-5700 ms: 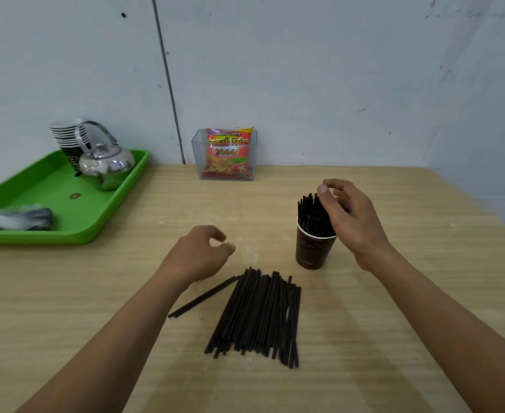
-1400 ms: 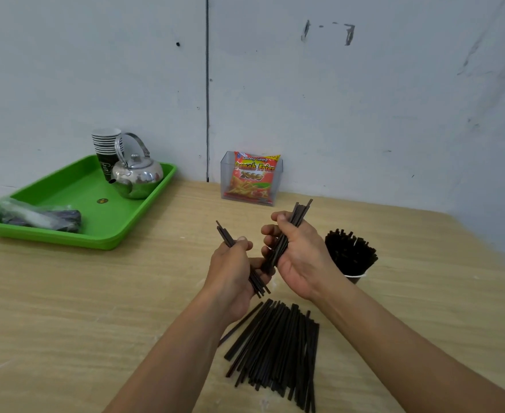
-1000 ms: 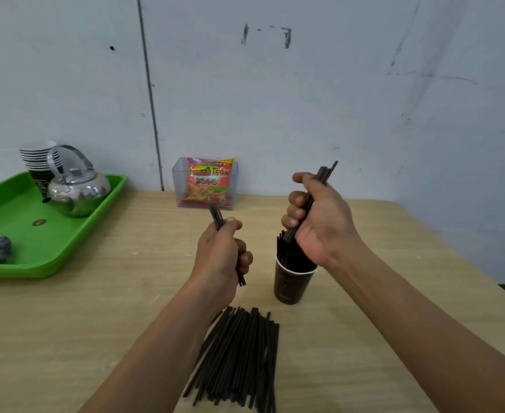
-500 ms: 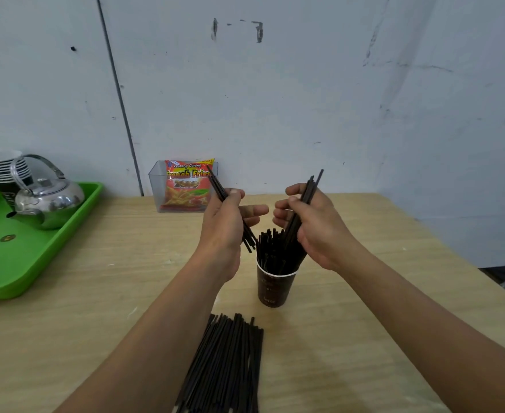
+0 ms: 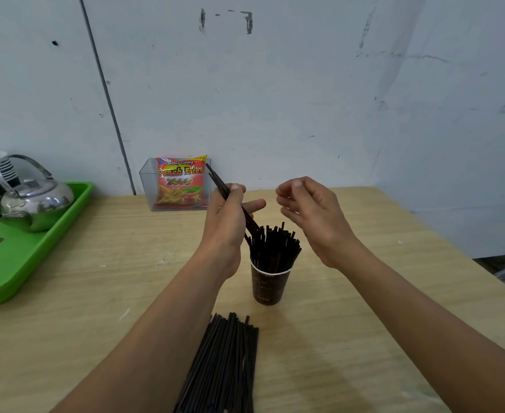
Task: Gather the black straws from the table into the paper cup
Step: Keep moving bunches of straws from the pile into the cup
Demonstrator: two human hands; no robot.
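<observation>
Here the left hand point(image 5: 225, 217) pinches straws point(image 5: 230, 198); the right hand point(image 5: 310, 216) hovers empty.

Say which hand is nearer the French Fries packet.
Left. The left hand, holding straws, is right of the French Fries packet; the right hand is farther right, past the paper cup.

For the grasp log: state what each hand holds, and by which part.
The left hand pinches a few thin black straws around mid-length, lower ends at the brown paper cup; the right hand holds nothing.
</observation>
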